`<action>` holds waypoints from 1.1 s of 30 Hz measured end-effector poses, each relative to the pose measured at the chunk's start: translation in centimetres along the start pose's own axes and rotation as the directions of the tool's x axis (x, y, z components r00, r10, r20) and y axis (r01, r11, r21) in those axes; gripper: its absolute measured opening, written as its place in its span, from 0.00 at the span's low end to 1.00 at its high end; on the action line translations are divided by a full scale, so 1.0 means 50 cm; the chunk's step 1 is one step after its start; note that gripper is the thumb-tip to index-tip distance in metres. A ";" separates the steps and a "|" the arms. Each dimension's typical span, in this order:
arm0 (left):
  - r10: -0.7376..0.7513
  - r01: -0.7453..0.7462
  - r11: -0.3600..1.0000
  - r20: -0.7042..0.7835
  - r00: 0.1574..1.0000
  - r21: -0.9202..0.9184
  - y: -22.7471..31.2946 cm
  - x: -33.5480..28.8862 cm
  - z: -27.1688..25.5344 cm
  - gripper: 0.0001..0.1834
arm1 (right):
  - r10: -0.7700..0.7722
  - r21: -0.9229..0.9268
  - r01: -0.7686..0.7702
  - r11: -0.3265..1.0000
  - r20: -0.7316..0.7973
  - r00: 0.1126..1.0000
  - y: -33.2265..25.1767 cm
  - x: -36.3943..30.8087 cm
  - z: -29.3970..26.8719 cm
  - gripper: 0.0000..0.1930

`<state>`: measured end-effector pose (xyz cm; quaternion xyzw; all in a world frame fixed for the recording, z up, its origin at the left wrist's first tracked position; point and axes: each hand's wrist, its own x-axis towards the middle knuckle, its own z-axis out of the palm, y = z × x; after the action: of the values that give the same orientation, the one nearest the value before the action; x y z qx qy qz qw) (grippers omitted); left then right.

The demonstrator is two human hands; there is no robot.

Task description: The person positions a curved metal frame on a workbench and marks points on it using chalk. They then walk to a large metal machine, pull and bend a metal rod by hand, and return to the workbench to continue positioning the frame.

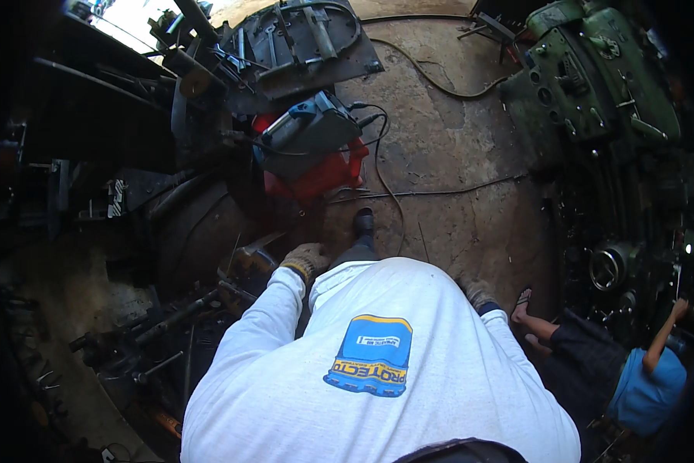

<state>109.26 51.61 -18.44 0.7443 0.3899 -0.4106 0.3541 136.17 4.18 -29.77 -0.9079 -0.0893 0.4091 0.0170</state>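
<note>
My left hand, in a knitted work glove, hangs beside my left thigh, near the dark metal parts on that side. Its fingers blend into the shadow, so their pose is unclear and I make out nothing in it. On the other side my right hand, also gloved, is low beside my body, partly covered by my white shirt. Its fingers are too dark to read. A thin straight rod shows against the floor between my shirt and the cable; whether anything holds it cannot be seen.
A grey-blue welding machine with cables sits on a red support ahead. Behind it, a steel table carries wrenches and a clamp. Cables cross the floor. Right stands a green lathe; a person in blue reaches toward it. Metal bars lie left.
</note>
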 end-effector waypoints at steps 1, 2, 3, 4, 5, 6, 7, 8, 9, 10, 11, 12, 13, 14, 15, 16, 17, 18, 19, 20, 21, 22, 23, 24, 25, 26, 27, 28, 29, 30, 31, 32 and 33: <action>0.039 -0.038 0.999 -0.074 0.996 0.020 0.031 -0.010 -0.052 0.27 | 0.064 0.178 -0.072 0.981 0.048 0.997 -0.063 0.006 -0.059 0.29; 0.073 -0.068 0.997 -0.155 0.985 0.032 0.057 -0.018 -0.097 0.27 | 0.119 0.331 -0.144 0.932 0.094 0.988 -0.149 -0.003 -0.136 0.28; 0.120 -0.114 0.993 -0.226 0.967 0.039 0.076 -0.019 -0.131 0.27 | 0.231 0.606 -0.314 0.731 0.213 0.949 -0.235 -0.026 -0.218 0.27; 0.191 -0.178 0.982 -0.296 0.936 0.069 0.112 -0.010 -0.177 0.27 | 0.215 0.604 -0.301 0.737 0.213 0.953 -0.284 -0.038 -0.271 0.27; 0.289 -0.282 0.957 -0.341 0.895 0.070 0.154 -0.006 -0.226 0.27 | 0.234 0.511 -0.291 0.808 0.175 0.956 -0.322 -0.042 -0.316 0.28; 0.381 -0.383 0.921 -0.385 0.841 0.075 0.200 -0.009 -0.271 0.27 | 0.248 0.409 -0.281 0.868 0.132 0.960 -0.344 -0.031 -0.347 0.30; 0.464 -0.456 0.879 -0.473 0.749 0.140 0.266 -0.013 -0.318 0.26 | 0.280 0.298 -0.255 0.920 -0.045 0.959 -0.258 0.060 -0.296 0.28; 0.515 -0.503 0.843 -0.555 0.653 0.191 0.318 -0.022 -0.355 0.24 | 0.122 0.282 -0.137 0.950 0.069 0.990 -0.198 0.126 -0.280 0.28; 0.485 -0.484 0.859 -0.570 0.663 0.168 0.362 -0.042 -0.395 0.24 | 0.137 -0.073 -0.133 0.988 0.067 0.988 -0.200 0.173 -0.282 0.27; 0.553 -0.583 0.799 -0.558 0.619 0.147 0.408 -0.069 -0.444 0.23 | 0.116 -0.243 -0.091 0.966 0.091 0.989 -0.202 0.217 -0.285 0.26; 0.615 -0.672 0.729 -0.553 0.562 0.127 0.445 -0.079 -0.483 0.21 | 0.078 -0.251 -0.049 0.967 0.110 0.991 -0.189 0.269 -0.293 0.26; 0.595 -0.660 0.742 -0.567 0.569 0.117 0.478 -0.071 -0.509 0.21 | 0.042 -0.253 -0.008 0.968 0.130 0.991 -0.177 0.320 -0.298 0.25; 0.624 -0.696 0.698 -0.617 0.479 0.167 0.503 -0.062 -0.527 0.20 | -0.008 -0.257 0.050 0.965 0.159 0.987 -0.176 0.375 -0.318 0.25; 0.651 -0.728 0.648 -0.658 0.378 0.223 0.532 -0.048 -0.544 0.19 | -0.054 -0.264 0.101 0.959 0.179 0.982 -0.174 0.434 -0.343 0.24; 0.619 -0.717 0.669 -0.681 0.392 0.195 0.569 -0.033 -0.560 0.19 | -0.094 -0.271 0.144 0.952 0.187 0.978 -0.162 0.501 -0.375 0.24; 0.549 -0.705 0.697 -0.729 0.408 0.130 0.589 -0.026 -0.571 0.18 | -0.145 -0.288 0.199 0.937 0.196 0.970 -0.165 0.582 -0.425 0.23; 0.556 -0.724 0.679 -0.731 0.396 0.124 0.636 -0.013 -0.616 0.17 | -0.173 -0.257 0.212 0.943 0.165 0.971 -0.117 0.660 -0.444 0.23; 0.542 -0.727 0.679 -0.741 0.397 0.106 0.658 -0.014 -0.645 0.17 | -0.214 -0.255 0.239 0.937 0.123 0.969 -0.095 0.743 -0.501 0.22; 0.575 -0.727 0.641 -0.781 0.244 0.245 0.676 -0.016 -0.679 0.16 | -0.244 -0.212 0.252 0.944 0.065 0.968 -0.074 0.819 -0.557 0.22; 0.556 -0.645 0.672 -0.823 0.118 0.362 0.676 -0.027 -0.681 0.15 | -0.287 -0.132 0.293 0.947 0.062 0.956 -0.181 0.857 -0.658 0.19; 0.500 -0.620 0.640 -0.859 -0.112 0.454 0.679 -0.035 -0.711 0.14 | -0.280 0.101 0.277 0.956 0.017 0.960 -0.254 0.879 -0.763 0.16; 0.425 -0.488 0.762 -0.897 -0.119 0.426 0.672 -0.060 -0.740 0.12 | -0.287 0.337 0.273 0.901 -0.010 0.958 -0.329 0.890 -0.854 0.14; 0.349 -0.346 0.859 -0.926 -0.145 0.378 0.651 -0.085 -0.766 0.11 | -0.293 0.480 0.279 0.832 -0.046 0.955 -0.396 0.909 -0.945 0.11; 0.132 -0.557 0.804 -0.975 -0.178 0.211 0.614 -0.078 -0.789 0.11 | -0.237 0.553 0.237 0.799 -0.073 0.969 -0.441 0.942 -1.019 0.12; -0.028 -0.596 0.800 -0.987 -0.159 0.074 0.575 -0.082 -0.819 0.11 | -0.173 0.622 0.189 0.760 -0.086 0.981 -0.491 0.970 -1.085 0.14; -0.183 -0.644 0.763 -0.973 -0.140 -0.051 0.537 -0.081 -0.847 0.12 | -0.188 0.620 0.205 0.757 -0.094 0.978 -0.531 0.994 -1.127 0.14; -0.280 -0.538 0.827 -0.950 -0.140 -0.165 0.496 -0.089 -0.874 0.13 | -0.193 0.593 0.226 0.773 -0.119 0.974 -0.568 1.019 -1.166 0.15; -0.328 -0.521 0.828 -0.933 -0.147 -0.209 0.440 -0.086 -0.888 0.13 | -0.201 0.562 0.244 0.791 -0.137 0.970 -0.605 1.042 -1.196 0.16; -0.370 -0.508 0.824 -0.917 -0.147 -0.251 0.381 -0.070 -0.903 0.13 | -0.206 0.555 0.250 0.793 -0.142 0.968 -0.633 1.065 -1.205 0.16; -0.381 -0.514 0.817 -0.913 -0.143 -0.261 0.323 -0.052 -0.917 0.13 | -0.275 0.461 0.305 0.834 -0.131 0.952 -0.655 1.084 -1.194 0.17; -0.494 -0.399 0.801 -0.869 -0.018 -0.447 0.269 -0.039 -0.926 0.14 | -0.345 0.360 0.358 0.861 -0.103 0.933 -0.684 1.095 -1.181 0.17; -0.624 -0.243 0.744 -0.777 0.082 -0.623 0.232 -0.036 -0.905 0.16 | -0.345 0.383 0.310 0.870 0.025 0.938 -0.749 1.058 -1.167 0.17; -0.646 -0.230 0.729 -0.759 0.078 -0.644 0.221 -0.032 -0.892 0.16 | -0.337 0.404 0.254 0.879 0.147 0.930 -0.817 0.994 -1.155 0.17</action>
<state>133.25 84.05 3.65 0.5791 0.7436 0.2955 0.1562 205.45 55.52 -23.94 -0.8139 -0.1482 0.5056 0.2447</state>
